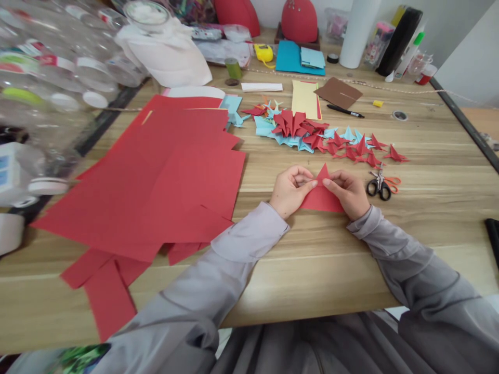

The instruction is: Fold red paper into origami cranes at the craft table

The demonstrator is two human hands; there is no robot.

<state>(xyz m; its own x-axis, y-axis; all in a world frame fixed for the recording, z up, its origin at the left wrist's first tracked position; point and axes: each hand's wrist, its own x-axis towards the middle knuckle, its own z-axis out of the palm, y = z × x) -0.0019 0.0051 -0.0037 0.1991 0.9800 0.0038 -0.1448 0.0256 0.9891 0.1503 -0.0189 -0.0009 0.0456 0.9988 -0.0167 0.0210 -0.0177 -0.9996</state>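
A small red paper (pixel 323 200), shaped like a triangle with its point facing away from me, is held above the wooden table (pixel 304 280). My left hand (pixel 290 191) pinches its left side, thumb on top near the peak. On the right side my right hand (pixel 350 193) grips it the same way, and the two thumb tips nearly meet. Just beyond the hands lie several folded red paper cranes (pixel 360 146) and a stack of red folded pieces (pixel 289 124) over light blue ones. Fingers hide part of the paper's sides.
Large red sheets (pixel 156 176) cover the left of the table. Scissors (pixel 379 186) with black and orange handles lie right of my right hand. Plastic bottles (pixel 58 72) crowd the far left. A black pen (pixel 345 110), brown paper (pixel 338 93) and a yellow tape measure (pixel 263 52) lie farther back.
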